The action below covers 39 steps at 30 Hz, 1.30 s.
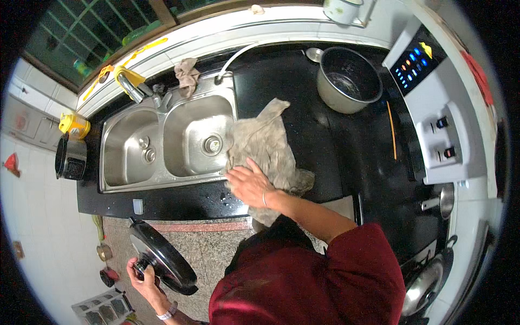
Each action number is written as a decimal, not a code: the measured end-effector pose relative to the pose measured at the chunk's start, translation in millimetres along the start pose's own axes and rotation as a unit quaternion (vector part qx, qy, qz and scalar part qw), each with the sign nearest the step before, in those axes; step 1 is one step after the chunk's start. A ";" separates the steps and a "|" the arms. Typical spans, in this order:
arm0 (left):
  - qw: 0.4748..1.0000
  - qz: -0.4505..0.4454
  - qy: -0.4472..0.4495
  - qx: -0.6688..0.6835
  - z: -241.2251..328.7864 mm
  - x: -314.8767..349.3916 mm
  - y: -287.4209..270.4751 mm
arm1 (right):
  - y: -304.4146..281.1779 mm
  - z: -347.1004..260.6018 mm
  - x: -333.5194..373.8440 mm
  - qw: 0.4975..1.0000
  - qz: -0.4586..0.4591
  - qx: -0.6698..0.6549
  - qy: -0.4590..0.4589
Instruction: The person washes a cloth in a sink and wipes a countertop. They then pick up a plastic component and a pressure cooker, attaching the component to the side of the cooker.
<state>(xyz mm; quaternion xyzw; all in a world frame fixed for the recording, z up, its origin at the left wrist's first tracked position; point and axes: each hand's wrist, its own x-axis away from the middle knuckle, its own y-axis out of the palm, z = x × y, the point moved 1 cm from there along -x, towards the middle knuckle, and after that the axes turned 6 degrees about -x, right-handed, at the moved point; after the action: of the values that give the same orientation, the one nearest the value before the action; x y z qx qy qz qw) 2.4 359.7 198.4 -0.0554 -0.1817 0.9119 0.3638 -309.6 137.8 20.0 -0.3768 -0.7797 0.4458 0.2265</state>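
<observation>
My left hand point(145, 280) is closed round the knob of a round black pot lid point(167, 257), held tilted in front of the counter, above the floor. My right hand point(250, 183) lies with its fingers stretched out on a crumpled grey-beige cloth point(262, 143). That cloth is spread on the black counter point(319, 162) beside the sink, and its lower end hangs over the front edge. Left of the cloth is the steel double-bowl sink point(169, 124); neither bowl holds water that I can see.
An inner pot point(338, 95) stands on the counter at the back right, near a wooden chopstick point(391, 130). A yellow-topped faucet point(132, 84) rises behind the sink. A black container point(70, 157) stands at the far left, a lidded wok point(422, 287) at the lower right.
</observation>
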 end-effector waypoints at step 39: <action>0.996 0.079 -0.031 -0.040 -32.6 -0.7 -91.8 | 10.3 -16.4 4.4 0.988 0.116 0.097 0.027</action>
<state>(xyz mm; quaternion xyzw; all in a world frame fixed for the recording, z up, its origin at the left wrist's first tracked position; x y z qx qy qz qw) 69.6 430.2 202.3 -0.0555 -0.2243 0.9311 0.2824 -297.0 153.1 19.3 -0.4529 -0.6773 0.5325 0.2293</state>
